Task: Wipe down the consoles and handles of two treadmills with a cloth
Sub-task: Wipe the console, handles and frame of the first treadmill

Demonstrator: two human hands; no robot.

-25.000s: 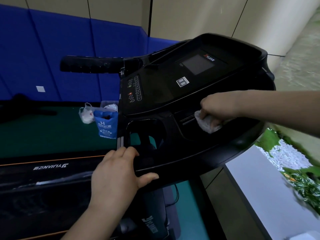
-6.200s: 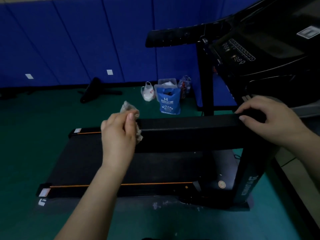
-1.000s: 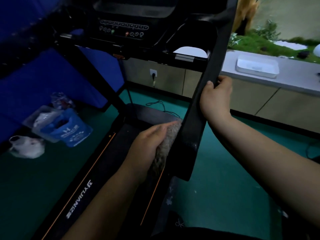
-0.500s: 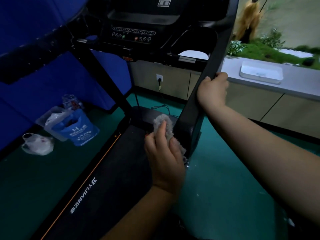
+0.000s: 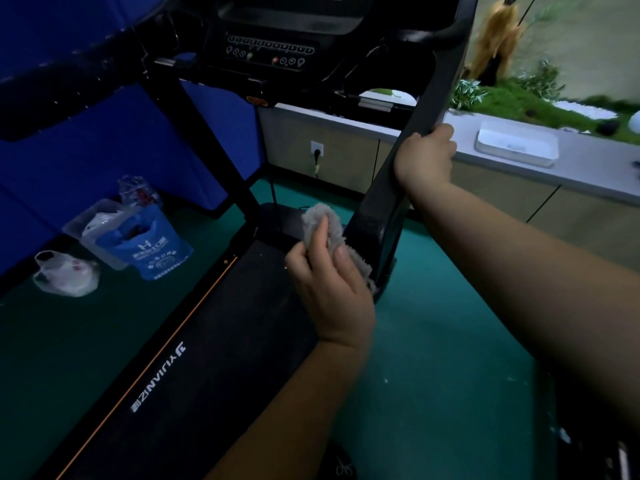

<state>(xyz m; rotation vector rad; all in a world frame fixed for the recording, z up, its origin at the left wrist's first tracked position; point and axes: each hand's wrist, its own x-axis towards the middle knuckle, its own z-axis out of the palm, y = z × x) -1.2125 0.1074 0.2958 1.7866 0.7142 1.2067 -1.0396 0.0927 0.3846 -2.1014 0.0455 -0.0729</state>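
While gripping handle (image 5: 372, 216) in right hand (image 5: 424, 159) fingers, pressed cloth (image 5: 322, 220), pinched in left hand (image 5: 329, 282) fingers, against handle's lower end.

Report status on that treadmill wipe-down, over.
Left hand holds cloth against lower end of handle. Right hand grips handle higher up. Nothing blocking the wipe.

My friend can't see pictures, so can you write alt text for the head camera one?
A person's left hand holds a grey cloth at the lower end of a black treadmill handle, while the right hand grips the handle higher up. The console is above; a blue bag stands on the green floor at left.
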